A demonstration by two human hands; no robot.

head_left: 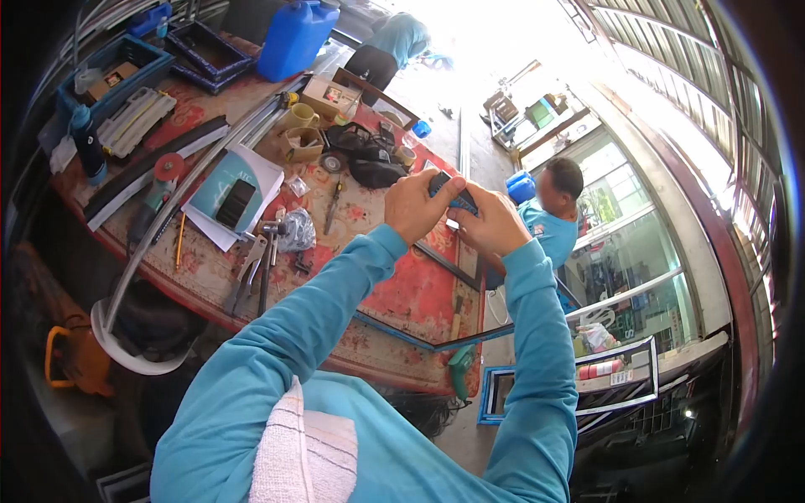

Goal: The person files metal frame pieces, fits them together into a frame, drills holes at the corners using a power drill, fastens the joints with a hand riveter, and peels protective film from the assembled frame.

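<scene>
Both hands are raised over the far right part of the work table, close together. Between them is a small dark blue, block-like piece point(454, 192) whose kind I cannot make out. My left hand point(411, 206) grips its left end, thumb on top. My right hand point(489, 221) is closed on its right side, the thumb near the middle. A small whitish bit point(453, 225) shows just under the right thumb. Below the hands lies a dark metal frame point(394, 329) along the table edge. A black bag point(369, 155) rests left of my left hand.
The red, worn table point(411, 293) carries pliers point(245, 272), a hammer point(272, 235), a screwdriver point(334, 201), an angle grinder point(159, 189), papers point(216, 180) and a blue jerrycan point(295, 38). A co-worker point(553, 210) is at the right; another person point(394, 46) bends over at the back.
</scene>
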